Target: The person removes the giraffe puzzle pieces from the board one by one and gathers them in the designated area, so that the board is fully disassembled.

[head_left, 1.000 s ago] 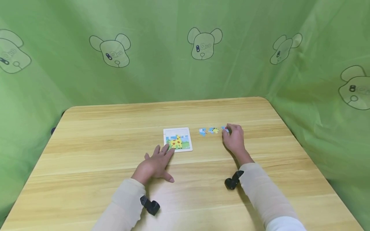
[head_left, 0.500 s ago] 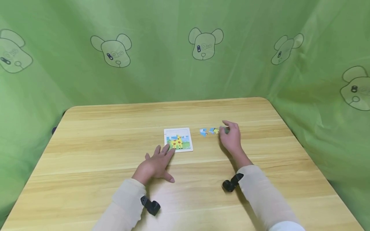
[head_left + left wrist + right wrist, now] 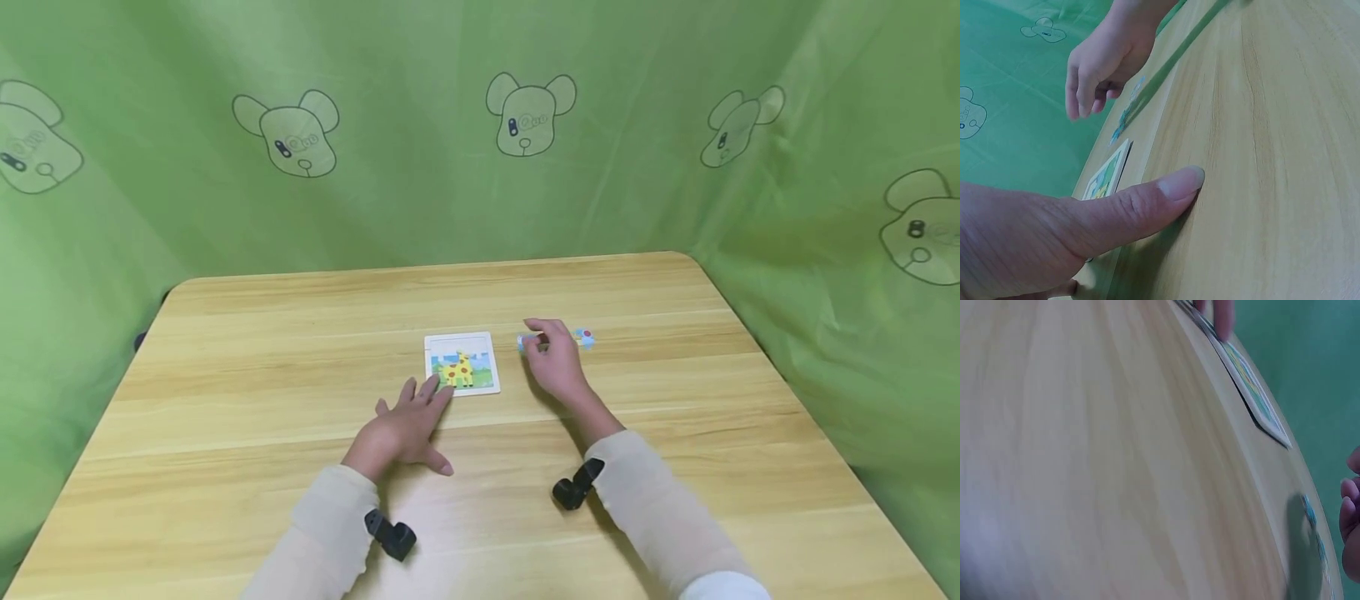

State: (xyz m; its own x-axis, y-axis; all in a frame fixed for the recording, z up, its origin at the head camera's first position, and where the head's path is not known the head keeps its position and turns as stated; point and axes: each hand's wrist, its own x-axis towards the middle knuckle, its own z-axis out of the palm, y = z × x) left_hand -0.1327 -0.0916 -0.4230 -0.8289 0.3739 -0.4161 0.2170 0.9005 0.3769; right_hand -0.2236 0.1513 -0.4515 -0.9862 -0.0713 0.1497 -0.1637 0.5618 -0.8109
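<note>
A white-framed jigsaw puzzle tray [image 3: 457, 336] with a giraffe picture lies flat on the table; a pale strip runs along its upper part. My left hand [image 3: 401, 427] rests with fingers spread, fingertips on the tray's lower edge and thumb out on the wood. My right hand [image 3: 558, 364] hovers over a row of loose jigsaw pieces to the tray's right, fingers loosely bent and thumb apart, nothing seen in them. It covers most of the left and middle pieces. The blue piece [image 3: 585, 337] with a red spot shows beside it. In the left wrist view the right hand [image 3: 1107, 69] hangs above the row.
The wooden table [image 3: 262, 350] reaches back to a green curtain [image 3: 420, 192] printed with bear heads, which also encloses both sides. Black cameras are strapped to both wrists, over the light sleeves [image 3: 667, 508].
My right hand has moved left from the rightmost piece to above the left and middle ones, uncovering the rightmost piece. The left hand and tray stay put.
</note>
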